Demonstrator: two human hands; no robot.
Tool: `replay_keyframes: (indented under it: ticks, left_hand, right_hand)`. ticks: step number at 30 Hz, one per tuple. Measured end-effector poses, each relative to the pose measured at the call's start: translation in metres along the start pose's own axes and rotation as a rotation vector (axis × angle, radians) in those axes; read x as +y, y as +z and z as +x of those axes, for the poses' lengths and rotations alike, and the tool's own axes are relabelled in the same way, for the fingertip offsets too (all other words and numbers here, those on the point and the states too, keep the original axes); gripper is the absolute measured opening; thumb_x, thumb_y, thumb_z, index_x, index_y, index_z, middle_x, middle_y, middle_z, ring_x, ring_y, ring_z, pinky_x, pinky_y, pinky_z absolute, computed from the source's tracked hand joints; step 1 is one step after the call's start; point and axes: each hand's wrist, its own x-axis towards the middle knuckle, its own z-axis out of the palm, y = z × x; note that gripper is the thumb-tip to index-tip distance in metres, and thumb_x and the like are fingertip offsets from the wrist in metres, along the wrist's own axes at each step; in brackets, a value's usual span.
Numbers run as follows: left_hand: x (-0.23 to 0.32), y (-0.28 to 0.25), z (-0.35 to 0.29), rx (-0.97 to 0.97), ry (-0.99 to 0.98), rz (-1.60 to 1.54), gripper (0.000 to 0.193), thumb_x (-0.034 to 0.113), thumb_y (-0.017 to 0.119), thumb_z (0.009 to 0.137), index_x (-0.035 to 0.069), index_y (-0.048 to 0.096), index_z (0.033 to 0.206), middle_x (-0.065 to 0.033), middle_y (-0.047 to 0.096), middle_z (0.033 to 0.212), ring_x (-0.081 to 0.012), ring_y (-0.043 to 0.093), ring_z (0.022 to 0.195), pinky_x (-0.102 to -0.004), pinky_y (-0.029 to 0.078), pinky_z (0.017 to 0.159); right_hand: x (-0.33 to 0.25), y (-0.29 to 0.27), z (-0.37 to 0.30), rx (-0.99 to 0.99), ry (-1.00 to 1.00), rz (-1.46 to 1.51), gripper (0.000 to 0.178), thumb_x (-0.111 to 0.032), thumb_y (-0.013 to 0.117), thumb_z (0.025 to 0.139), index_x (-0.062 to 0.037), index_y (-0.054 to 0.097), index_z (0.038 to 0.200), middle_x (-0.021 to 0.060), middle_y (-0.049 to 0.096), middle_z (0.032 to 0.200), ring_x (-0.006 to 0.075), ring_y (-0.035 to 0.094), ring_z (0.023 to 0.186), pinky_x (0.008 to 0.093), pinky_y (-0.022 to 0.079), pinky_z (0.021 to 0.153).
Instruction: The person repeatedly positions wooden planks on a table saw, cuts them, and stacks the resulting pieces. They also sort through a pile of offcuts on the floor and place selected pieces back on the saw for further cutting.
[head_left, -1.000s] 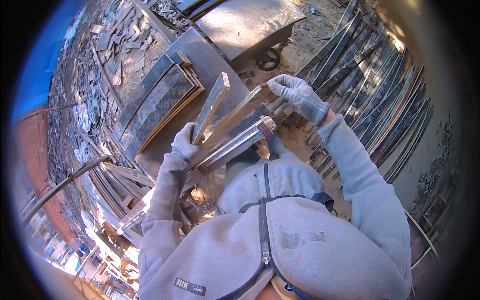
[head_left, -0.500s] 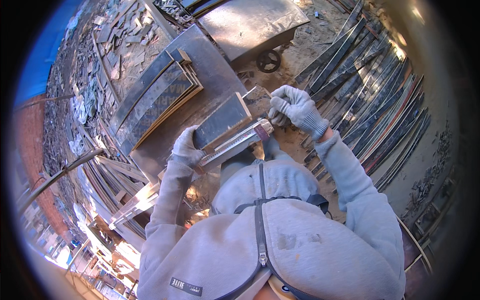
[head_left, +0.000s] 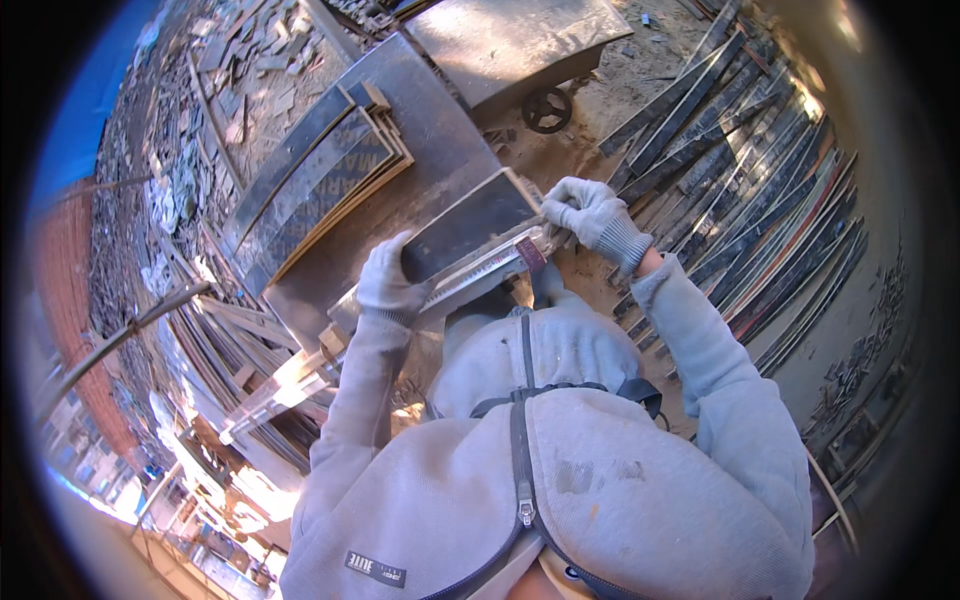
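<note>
Filling most of the outdoor yard, loose scrap lies round the work: a heap of flat, broken, wood-like offcuts [head_left: 270, 60] upper left, a pile of long, dark, thin strips [head_left: 720, 190] on the R. Footing looks poor; a trip over strips could jolt the hands.

Work surface = broad, dark, smooth-topped table [head_left: 440, 120] w/ a dull sheen, set aslant; beyond it, a pale, dusty bench top [head_left: 520, 45]. On the table, left side, a stack of dark-faced, pale-edged panels [head_left: 340, 170] sits w/ edges out of line, so a knock could prob. slide the upper ones.

Dark-faced, rectangular board w/ a pale edge [head_left: 468, 230] is at the table's near side, btwn the hands, lying alongside a straight, whitish, marked rail [head_left: 490, 262]. Main risk: board skewing off the rail b/c of uneven hold at its ends; smooth face + gloves could also let it slip.

Left hand in a grey-white glove [head_left: 392, 280]: fingers clamped on the board's left end, thumb nr the rail, so poss. pinch pt. Right hand in a matching glove [head_left: 590, 215]: fingers curled together at the board's right end; can't tell if they grip it.

Smallest: dark-red block [head_left: 530, 253] at the rail's R end.
</note>
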Motion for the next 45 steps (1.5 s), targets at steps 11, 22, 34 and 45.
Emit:
replay_keyframes:
  ticks: [11,22,34,45]
  left_hand:
    - [-0.005,0.04,0.011,-0.572,-0.362,0.092,0.106,0.055,0.095,0.073,0.015,0.05,0.16,-0.0175,0.057,0.153,-0.0381,0.052,0.143,-0.0464,0.046,0.12]
    - [-0.015,0.035,-0.022,-0.53,-0.252,0.095,0.113,0.071,0.081,0.08,0.012,0.038,0.166,-0.0176,0.05,0.161,-0.0386,0.045,0.15,-0.051,0.035,0.127]
    - [-0.047,0.042,0.061,-0.476,-0.09,0.254,0.068,0.022,0.067,0.091,0.007,0.048,0.155,-0.0128,0.063,0.134,-0.0308,0.061,0.128,-0.0432,0.045,0.112]
    - [-0.135,0.039,-0.041,0.6,-1.612,-1.202,0.071,0.048,0.081,0.098,0.0,0.054,0.143,-0.0227,0.063,0.135,-0.0336,0.073,0.099,-0.0439,0.063,0.082]
  right_hand:
    - [0.082,-0.036,0.078,0.001,-0.039,-0.913,0.039,-0.042,0.059,0.102,-0.0112,0.077,0.118,0.0161,0.077,0.119,0.0386,0.07,0.116,0.0481,0.054,0.099]
    - [0.088,0.033,0.086,0.201,0.093,-0.764,0.065,-0.042,0.088,0.09,0.0006,0.065,0.134,0.0181,0.076,0.122,0.0285,0.074,0.112,0.0422,0.057,0.098]
    - [0.028,0.022,0.114,0.195,-0.008,-0.385,0.051,-0.028,0.088,0.093,0.0033,0.071,0.129,0.0095,0.078,0.112,0.0173,0.072,0.1,0.0343,0.058,0.091]
    - [0.037,0.161,0.209,0.16,0.049,-0.445,0.068,-0.038,0.089,0.089,0.002,0.067,0.139,0.018,0.078,0.126,0.029,0.074,0.116,0.0406,0.056,0.104]
